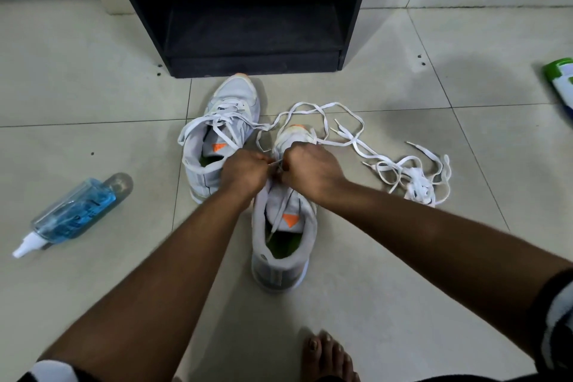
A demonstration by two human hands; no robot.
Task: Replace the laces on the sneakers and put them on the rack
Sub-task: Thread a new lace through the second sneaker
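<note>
Lace point(277, 164) apparently between both hands point(279, 170)

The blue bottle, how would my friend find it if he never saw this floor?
Start at the black rack at the top, then go down to the two white sneakers in front of it. Left of the far sneaker, alone on the tiles, lies the bottle. It is clear, holds blue liquid and has a white nozzle, unlike the green and white bottle at the right edge.
</note>
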